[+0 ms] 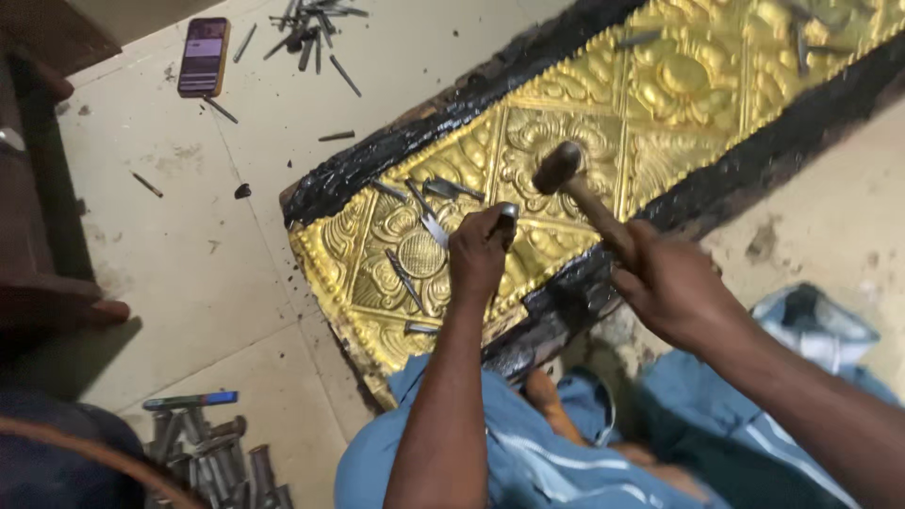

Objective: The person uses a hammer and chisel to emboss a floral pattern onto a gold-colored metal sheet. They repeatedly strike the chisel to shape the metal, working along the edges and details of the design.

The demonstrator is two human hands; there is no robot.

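Observation:
A long embossed golden metal sheet (584, 123) with flower patterns lies on a black pitch-covered board (377, 160), running from the lower middle to the upper right. My left hand (478, 256) grips a metal punch (507, 216), held upright on the sheet near a round flower. My right hand (671, 287) holds a hammer by its wooden handle. The hammer head (556, 167) is raised just above and right of the punch. Several loose punches (443, 188) lie on the sheet beside my left hand.
A phone (204, 57) lies on the tiled floor at the upper left, with scattered punches (311, 28) near it. More tools (212, 452) are piled at the lower left. Dark wooden furniture (38, 188) lines the left edge. My blue-clad legs (566, 452) fill the bottom.

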